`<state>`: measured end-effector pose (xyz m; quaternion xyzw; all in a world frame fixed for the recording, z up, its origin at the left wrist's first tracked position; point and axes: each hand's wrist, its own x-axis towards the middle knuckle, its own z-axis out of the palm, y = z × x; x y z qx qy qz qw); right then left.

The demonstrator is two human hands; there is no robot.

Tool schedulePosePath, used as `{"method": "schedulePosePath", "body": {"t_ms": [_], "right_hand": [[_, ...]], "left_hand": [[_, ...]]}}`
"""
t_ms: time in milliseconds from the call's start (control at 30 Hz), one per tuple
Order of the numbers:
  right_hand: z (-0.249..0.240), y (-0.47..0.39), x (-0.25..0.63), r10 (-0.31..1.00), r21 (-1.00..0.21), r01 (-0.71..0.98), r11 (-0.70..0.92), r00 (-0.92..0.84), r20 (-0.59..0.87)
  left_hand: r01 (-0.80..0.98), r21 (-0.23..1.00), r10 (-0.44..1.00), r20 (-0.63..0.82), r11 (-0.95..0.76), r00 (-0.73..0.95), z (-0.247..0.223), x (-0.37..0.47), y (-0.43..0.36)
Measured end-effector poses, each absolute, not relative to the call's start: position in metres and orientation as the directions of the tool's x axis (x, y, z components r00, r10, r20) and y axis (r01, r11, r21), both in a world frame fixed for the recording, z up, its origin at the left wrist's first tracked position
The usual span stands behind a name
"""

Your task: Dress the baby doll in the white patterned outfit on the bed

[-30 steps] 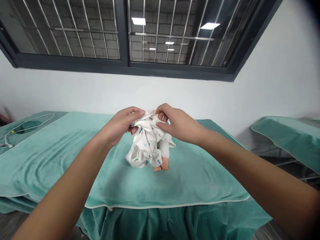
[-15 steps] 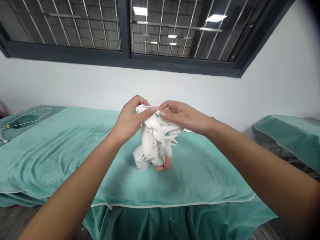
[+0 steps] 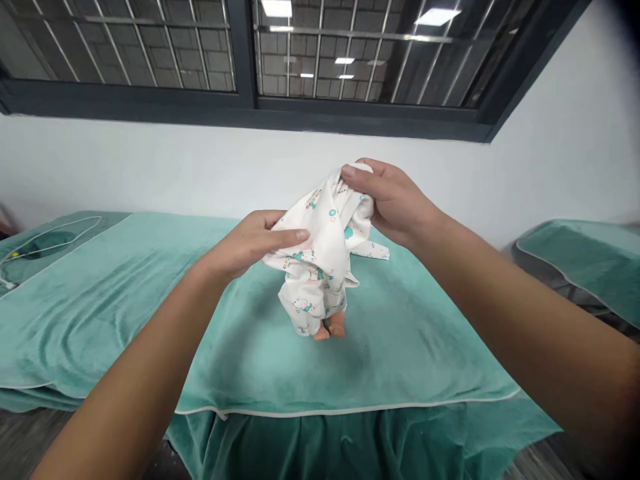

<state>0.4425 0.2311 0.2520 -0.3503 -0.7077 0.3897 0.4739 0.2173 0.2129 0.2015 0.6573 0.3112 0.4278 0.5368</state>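
A white baby garment [image 3: 325, 227] with small teal and pink prints is stretched between my two hands. My left hand [image 3: 255, 240] grips its lower left side, thumb on top. Higher up at the right, my right hand [image 3: 393, 193] pinches a gathered edge of the cloth. Beneath the cloth are the feet of a doll [image 3: 337, 325], resting on the teal cover; its head and upper body are hidden. A printed sleeve [image 3: 371, 250] lies out to the right behind the garment.
The bed [image 3: 425, 347] has a teal cover with pale piping at its front edge. At the far left a white cord [image 3: 75, 227] lies by a hole in the bed. Another teal-covered bed [image 3: 590, 260] stands at the right. Behind are a white wall and a barred window [image 3: 350, 60].
My hands have moved apart, the right one up and to the right, the left one slightly down. The bunched garment is now spread wider, and the sleeve at the right shows more.
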Motion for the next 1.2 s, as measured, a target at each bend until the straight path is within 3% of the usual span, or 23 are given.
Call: {"method": "schedulePosePath", "body": {"t_ms": [167, 267, 467, 567, 700, 967, 1200], "right_hand": [[0.255, 0.226, 0.446, 0.857, -0.872, 0.19, 0.451, -0.367, 0.363], [0.261, 0.219, 0.442, 0.831, -0.85, 0.232, 0.472, -0.44, 0.342], [0.276, 0.209, 0.43, 0.773, -0.81, 0.3, 0.504, -0.575, 0.269], [0.277, 0.209, 0.432, 0.777, -0.843, 0.184, 0.506, -0.521, 0.353], [0.27, 0.213, 0.445, 0.808, -0.877, 0.052, 0.479, -0.416, 0.417], [0.262, 0.215, 0.459, 0.758, -0.892, 0.189, 0.411, -0.614, 0.22], [0.264, 0.21, 0.443, 0.751, -0.858, 0.314, 0.407, -0.65, 0.118]], "left_hand": [[-0.141, 0.92, 0.908, 0.387, -0.367, 0.161, 0.212, 0.23, 0.212], [-0.153, 0.896, 0.895, 0.434, -0.417, 0.104, 0.221, 0.239, 0.21], [-0.206, 0.92, 0.913, 0.369, -0.332, 0.175, 0.238, 0.249, 0.204], [-0.179, 0.953, 0.894, 0.294, -0.246, 0.338, 0.237, 0.245, 0.202], [0.013, 0.99, 0.806, 0.107, -0.14, 0.583, 0.231, 0.234, 0.202], [-0.123, 0.95, 0.901, 0.313, -0.288, 0.302, 0.23, 0.248, 0.206], [-0.101, 0.951, 0.9, 0.309, -0.292, 0.309, 0.226, 0.256, 0.21]]}}
